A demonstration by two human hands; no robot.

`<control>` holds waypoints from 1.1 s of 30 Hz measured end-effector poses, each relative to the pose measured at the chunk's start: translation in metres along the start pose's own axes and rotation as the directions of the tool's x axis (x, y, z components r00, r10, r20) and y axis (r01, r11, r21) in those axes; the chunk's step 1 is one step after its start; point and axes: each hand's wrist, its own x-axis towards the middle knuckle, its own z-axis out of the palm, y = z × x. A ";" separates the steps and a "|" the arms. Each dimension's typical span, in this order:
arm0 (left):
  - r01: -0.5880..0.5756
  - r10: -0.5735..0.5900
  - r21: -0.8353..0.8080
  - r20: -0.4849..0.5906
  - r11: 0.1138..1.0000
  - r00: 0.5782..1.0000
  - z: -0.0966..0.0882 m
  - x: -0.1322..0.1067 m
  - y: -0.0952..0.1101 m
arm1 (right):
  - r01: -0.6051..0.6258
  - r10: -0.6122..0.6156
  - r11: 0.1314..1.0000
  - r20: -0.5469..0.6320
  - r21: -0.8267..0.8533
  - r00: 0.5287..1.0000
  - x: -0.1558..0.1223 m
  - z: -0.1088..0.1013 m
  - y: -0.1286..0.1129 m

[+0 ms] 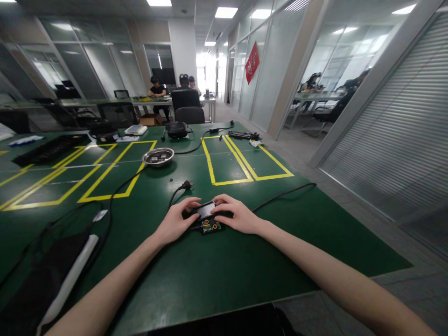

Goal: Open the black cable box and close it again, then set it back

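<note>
Between my two hands is a small rectangular piece with a shiny pale grey face and dark edges; its exact kind does not show. My left hand grips its left end between thumb and fingers. On the right end, my right hand holds it in the same way. Just in front of it, nearer to me, a small circuit board with copper-coloured ring coils lies close to the green tabletop. Whether the board and the piece are joined cannot be made out. A black power plug lies on the table beyond my left hand.
Beyond my hands, a metal bowl holds small metal parts. Yellow tape outlines mark the green table. Black cables run at left and right. A black bag-like item lies at left. People sit at a far table.
</note>
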 end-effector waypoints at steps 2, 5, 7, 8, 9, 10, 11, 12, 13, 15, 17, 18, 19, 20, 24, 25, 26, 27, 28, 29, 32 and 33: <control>0.010 -0.012 -0.089 -0.025 0.996 1.000 -0.001 0.000 0.003 | 0.006 -0.005 0.998 -0.014 0.069 1.000 0.000 0.001 -0.003; 0.019 -0.029 -0.152 -0.060 0.988 0.998 -0.001 -0.001 0.007 | -0.009 0.019 0.983 -0.053 0.186 0.998 0.000 0.003 -0.005; 0.027 -0.039 -0.166 -0.067 0.986 0.997 0.001 -0.001 0.008 | -0.037 0.056 0.968 -0.067 0.247 0.996 0.000 0.004 -0.004; 0.028 -0.041 -0.171 -0.071 0.985 0.997 0.002 -0.001 0.008 | -0.052 0.071 0.964 -0.065 0.261 0.995 0.000 0.004 -0.004; 0.029 -0.042 -0.175 -0.072 0.984 0.996 0.003 -0.001 0.008 | -0.061 0.079 0.963 -0.058 0.264 0.995 0.000 0.003 -0.005; 0.030 -0.043 -0.177 -0.073 0.984 0.996 0.004 -0.001 0.008 | -0.063 0.078 0.964 -0.047 0.258 0.996 0.000 0.002 -0.006; 0.032 -0.046 -0.176 -0.071 0.984 0.996 0.005 -0.001 0.007 | -0.057 0.068 0.967 -0.036 0.248 0.997 0.000 0.001 -0.006; 0.038 -0.050 -0.171 -0.066 0.984 0.997 0.006 -0.001 0.007 | -0.045 0.054 0.970 -0.029 0.237 0.998 0.001 0.000 -0.007; 0.044 -0.054 -0.163 -0.056 0.986 0.997 0.006 -0.002 0.007 | -0.032 0.039 0.973 -0.024 0.229 0.999 0.001 -0.001 -0.008; 0.046 -0.051 -0.145 -0.034 0.988 0.998 0.006 -0.003 0.008 | -0.014 0.019 0.974 -0.019 0.228 1.000 0.001 -0.002 -0.010; 0.025 -0.028 -0.130 -0.021 0.991 0.999 0.005 -0.004 0.011 | -0.024 0.028 0.971 -0.013 0.239 1.000 0.002 -0.003 -0.012; 0.012 -0.014 -0.128 -0.019 0.992 1.000 0.004 -0.005 0.014 | -0.040 0.042 0.968 -0.006 0.248 0.999 0.002 -0.004 -0.013; 0.002 -0.004 -0.134 -0.018 0.991 1.000 0.003 -0.005 0.016 | -0.061 0.062 0.964 0.002 0.258 0.998 0.001 -0.005 -0.014; 0.000 -0.002 -0.150 -0.014 0.989 1.000 0.003 -0.006 0.018 | -0.083 0.083 0.960 0.010 0.269 0.996 0.001 -0.005 -0.015; 0.065 -0.061 -0.260 0.024 0.964 0.998 0.002 -0.007 0.020 | -0.077 0.069 0.944 0.035 0.322 0.997 0.000 -0.009 -0.017; 0.083 -0.077 -0.289 0.031 0.954 0.997 0.002 -0.007 0.019 | -0.051 0.041 0.942 0.038 0.330 0.998 -0.001 -0.010 -0.017; 0.096 -0.091 -0.321 0.032 0.942 0.995 0.002 -0.006 0.019 | -0.024 0.012 0.943 0.040 0.333 0.999 -0.001 -0.010 -0.017; 0.105 -0.102 -0.354 0.027 0.929 0.994 0.003 -0.006 0.018 | -0.001 -0.012 0.945 0.040 0.328 0.999 -0.001 -0.011 -0.017; 0.111 -0.111 -0.384 0.022 0.917 0.994 0.003 -0.006 0.017 | 0.015 -0.030 0.948 0.040 0.319 0.999 -0.001 -0.011 -0.017; 0.114 -0.116 -0.402 0.021 0.909 0.993 0.003 -0.006 0.016 | 0.029 -0.044 0.952 0.042 0.306 0.998 -0.002 -0.011 -0.017; 0.098 -0.095 -0.365 0.026 0.926 0.995 0.004 -0.006 0.016 | 0.067 -0.080 0.961 0.039 0.268 0.996 -0.002 -0.010 -0.017; 0.083 -0.079 -0.339 0.028 0.937 0.997 0.005 -0.006 0.017 | 0.080 -0.092 0.963 0.034 0.258 0.995 -0.002 -0.010 -0.016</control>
